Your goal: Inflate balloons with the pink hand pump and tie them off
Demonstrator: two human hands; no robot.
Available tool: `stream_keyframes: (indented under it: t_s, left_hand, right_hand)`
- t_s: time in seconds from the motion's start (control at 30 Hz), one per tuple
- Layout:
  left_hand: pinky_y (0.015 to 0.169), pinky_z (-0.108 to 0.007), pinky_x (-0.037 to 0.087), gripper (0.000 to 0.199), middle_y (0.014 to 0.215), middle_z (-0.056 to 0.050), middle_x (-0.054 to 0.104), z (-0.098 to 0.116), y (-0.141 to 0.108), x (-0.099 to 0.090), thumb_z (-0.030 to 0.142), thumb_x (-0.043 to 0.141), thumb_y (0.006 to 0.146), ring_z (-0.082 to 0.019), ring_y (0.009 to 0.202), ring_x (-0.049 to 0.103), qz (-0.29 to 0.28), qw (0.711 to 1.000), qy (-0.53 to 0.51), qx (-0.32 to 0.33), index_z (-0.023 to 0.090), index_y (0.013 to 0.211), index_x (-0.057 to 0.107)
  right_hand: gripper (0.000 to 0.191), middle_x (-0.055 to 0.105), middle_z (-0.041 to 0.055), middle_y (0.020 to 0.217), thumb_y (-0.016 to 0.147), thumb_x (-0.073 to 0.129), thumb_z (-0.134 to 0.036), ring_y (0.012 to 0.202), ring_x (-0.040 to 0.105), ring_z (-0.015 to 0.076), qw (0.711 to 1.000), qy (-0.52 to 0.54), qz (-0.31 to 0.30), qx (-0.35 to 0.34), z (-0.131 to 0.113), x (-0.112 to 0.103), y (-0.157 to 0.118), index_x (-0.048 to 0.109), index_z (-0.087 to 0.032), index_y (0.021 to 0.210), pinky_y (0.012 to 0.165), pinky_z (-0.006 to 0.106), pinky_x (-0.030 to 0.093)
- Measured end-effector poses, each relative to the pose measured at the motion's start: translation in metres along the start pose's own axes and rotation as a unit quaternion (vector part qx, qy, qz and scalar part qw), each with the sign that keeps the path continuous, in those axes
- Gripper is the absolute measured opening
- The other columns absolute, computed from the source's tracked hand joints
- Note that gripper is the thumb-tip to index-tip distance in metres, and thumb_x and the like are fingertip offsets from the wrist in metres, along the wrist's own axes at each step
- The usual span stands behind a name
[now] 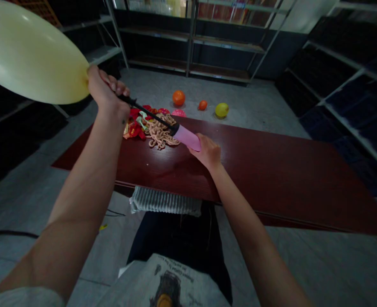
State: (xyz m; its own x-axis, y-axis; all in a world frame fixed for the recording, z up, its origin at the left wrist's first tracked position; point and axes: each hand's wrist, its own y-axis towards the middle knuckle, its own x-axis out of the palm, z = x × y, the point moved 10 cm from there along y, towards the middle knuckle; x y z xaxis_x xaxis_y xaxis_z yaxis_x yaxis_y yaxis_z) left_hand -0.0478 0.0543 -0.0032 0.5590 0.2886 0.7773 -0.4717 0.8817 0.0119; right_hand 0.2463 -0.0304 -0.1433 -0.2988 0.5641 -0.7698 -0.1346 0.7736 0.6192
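Note:
A large pale yellow balloon point(31, 55) fills the upper left, its neck at the fingers of my left hand point(107, 87). That hand is closed round the balloon's neck and the black nozzle end of a hand pump. The pump's black rod point(153, 115) slants down to its pink barrel point(187, 137). My right hand point(207, 151) is wrapped round the barrel's lower end, above the dark red table point(252, 166). Behind the rod lies a heap of beige uninflated balloons point(159, 138), with red shiny pieces point(136, 130) beside it.
On the floor past the table are an orange balloon point(178, 98), a small orange one point(203, 105) and a yellow-green one point(221, 110). Metal shelves point(227, 44) stand behind and at both sides. A grey ribbed cloth point(166, 201) hangs at the near edge.

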Motion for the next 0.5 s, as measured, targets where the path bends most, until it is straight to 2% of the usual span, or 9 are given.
stream_keyframes:
  t_s: [0.1, 0.27, 0.43, 0.5]
  left_hand:
    - [0.048, -0.027, 0.016, 0.053, 0.051, 0.005, 0.016, -0.004, -0.012, 0.022, 0.033, 0.035, 0.113, -0.012, 0.042, 0.016, -0.046, 0.999, -0.002, 0.008, 0.02, 0.065, 0.017]
    - [0.047, -0.028, 0.014, 0.057, 0.051, 0.005, 0.014, -0.034, -0.027, 0.044, 0.04, 0.036, 0.113, -0.011, 0.04, 0.015, -0.07, 0.997, 0.011, 0.007, 0.02, 0.063, 0.018]
    - [0.045, -0.031, 0.014, 0.057, 0.048, 0.006, 0.014, -0.095, -0.046, 0.064, 0.043, 0.037, 0.112, -0.012, 0.037, 0.015, -0.109, 0.993, 0.045, -0.03, 0.022, 0.061, 0.019]
    - [0.047, -0.03, 0.016, 0.058, 0.048, 0.007, 0.016, -0.125, -0.055, 0.066, 0.049, 0.045, 0.109, -0.01, 0.038, 0.016, -0.12, 0.99, 0.056, -0.057, 0.022, 0.062, 0.021]
  right_hand:
    - [0.048, 0.076, 0.0114, 0.112, 0.085, 0.07, -0.045, 0.095, 0.074, 0.0249, 0.999, 0.025, 0.012, 0.026, 0.01, -0.002, -0.003, 0.063, -0.018, 0.124, 0.083, 0.036, 0.057]
    - [0.05, 0.077, 0.0118, 0.11, 0.08, 0.075, -0.042, 0.094, 0.075, 0.026, 0.996, 0.032, 0.03, 0.08, 0.028, -0.005, -0.005, 0.064, -0.017, 0.123, 0.08, 0.036, 0.058]
    - [0.052, 0.078, 0.0112, 0.106, 0.079, 0.075, -0.045, 0.089, 0.075, 0.0261, 0.992, 0.054, 0.042, 0.111, 0.035, -0.006, -0.003, 0.065, -0.017, 0.122, 0.076, 0.034, 0.057]
    - [0.052, 0.078, 0.011, 0.104, 0.079, 0.074, -0.047, 0.087, 0.075, 0.0263, 0.989, 0.056, 0.047, 0.127, 0.039, -0.008, -0.003, 0.065, -0.017, 0.121, 0.075, 0.034, 0.056]
